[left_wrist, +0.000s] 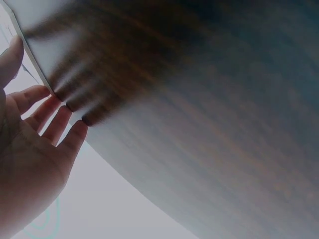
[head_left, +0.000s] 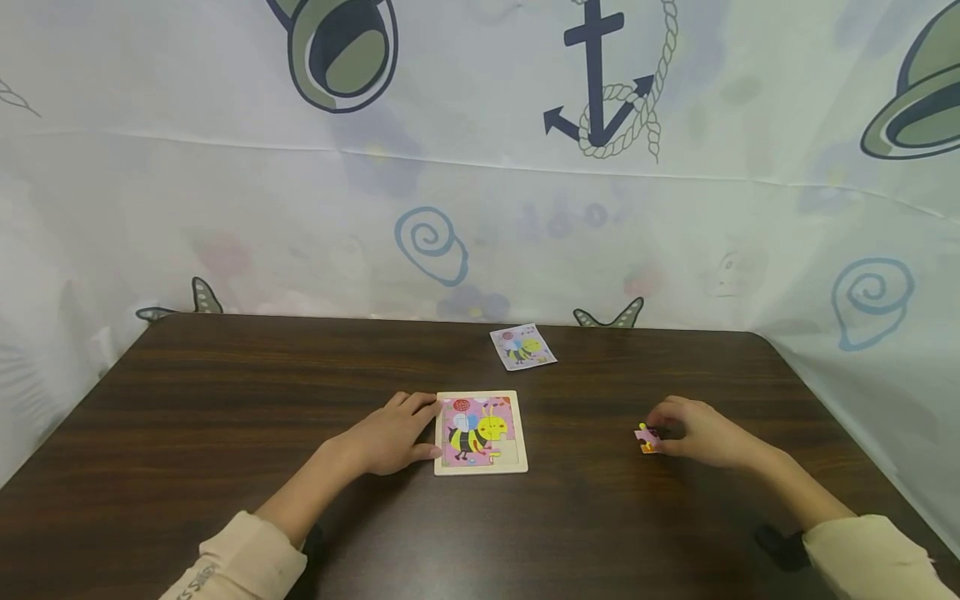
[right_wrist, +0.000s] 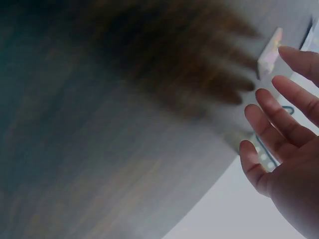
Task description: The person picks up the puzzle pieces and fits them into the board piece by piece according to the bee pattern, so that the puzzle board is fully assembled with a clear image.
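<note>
A square wooden puzzle board point(head_left: 519, 433) lies on the table with a bee picture in it. Its lower right part shows bare wood. My left hand point(head_left: 393, 437) rests at the board's left edge, thumb and fingers spread and touching the rim; in the left wrist view the same hand point(left_wrist: 40, 144) has its fingertips along that edge. Off to the right, my right hand point(head_left: 701, 432) pinches a small pink and yellow puzzle piece point(head_left: 645, 438) between thumb and forefinger, low over the table. The right wrist view shows the piece point(right_wrist: 269, 56) by the thumb tip, the other fingers loosely bent.
A printed bee card point(head_left: 523, 347) lies near the table's far edge, behind the board. Around the dark brown table point(head_left: 262, 383) hangs a white cloth point(head_left: 300, 225) with anchor and shell drawings.
</note>
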Available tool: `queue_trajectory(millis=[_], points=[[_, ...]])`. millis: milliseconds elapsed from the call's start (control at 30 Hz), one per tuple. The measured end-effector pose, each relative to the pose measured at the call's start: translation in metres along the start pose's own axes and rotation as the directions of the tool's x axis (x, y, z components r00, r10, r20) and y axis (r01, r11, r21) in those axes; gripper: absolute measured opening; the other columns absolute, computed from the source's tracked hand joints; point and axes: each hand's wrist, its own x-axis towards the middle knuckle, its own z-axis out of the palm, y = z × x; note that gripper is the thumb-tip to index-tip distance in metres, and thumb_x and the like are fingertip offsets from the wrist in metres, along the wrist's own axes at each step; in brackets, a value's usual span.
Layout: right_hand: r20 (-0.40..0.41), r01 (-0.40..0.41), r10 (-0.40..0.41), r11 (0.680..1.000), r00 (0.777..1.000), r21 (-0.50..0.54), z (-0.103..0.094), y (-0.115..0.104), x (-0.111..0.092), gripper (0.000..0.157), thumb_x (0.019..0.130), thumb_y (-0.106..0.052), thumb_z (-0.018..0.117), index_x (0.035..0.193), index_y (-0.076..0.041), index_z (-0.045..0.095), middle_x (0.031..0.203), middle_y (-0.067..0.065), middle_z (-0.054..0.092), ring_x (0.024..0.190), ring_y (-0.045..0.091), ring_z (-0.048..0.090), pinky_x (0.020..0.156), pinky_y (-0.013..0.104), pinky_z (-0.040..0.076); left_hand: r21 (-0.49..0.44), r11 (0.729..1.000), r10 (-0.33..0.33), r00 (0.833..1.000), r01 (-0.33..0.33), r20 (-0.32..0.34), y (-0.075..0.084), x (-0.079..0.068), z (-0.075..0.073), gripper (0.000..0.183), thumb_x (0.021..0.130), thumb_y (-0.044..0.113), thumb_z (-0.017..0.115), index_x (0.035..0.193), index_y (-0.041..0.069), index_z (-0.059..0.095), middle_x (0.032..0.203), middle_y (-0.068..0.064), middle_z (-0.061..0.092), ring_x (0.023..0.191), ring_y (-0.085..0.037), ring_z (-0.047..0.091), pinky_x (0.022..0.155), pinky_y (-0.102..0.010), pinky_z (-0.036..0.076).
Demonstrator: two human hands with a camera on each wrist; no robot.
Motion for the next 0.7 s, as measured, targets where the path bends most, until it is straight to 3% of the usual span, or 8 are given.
queue_trajectory(millis=[700], points=[[-0.012,-0.022,0.022,1.000,1.000,0.017,0.0065,0.0031,-0.0052,0.020,0.074,-0.005,0.072,0.092,-0.006,0.063,0.092,0.000,0.053,0.082,0.019,0.055,0.072,0.035,0.048,-0.007,1.000,-0.010,1.000,0.010,0.003,0.0005,-0.0009,-0.0006,0.061,0.090,0.032,0.058,0.135,-0.005,0.039,0.138,-0.019,0.034,0.124,-0.035,0.032,0.096,-0.048,0.034]])
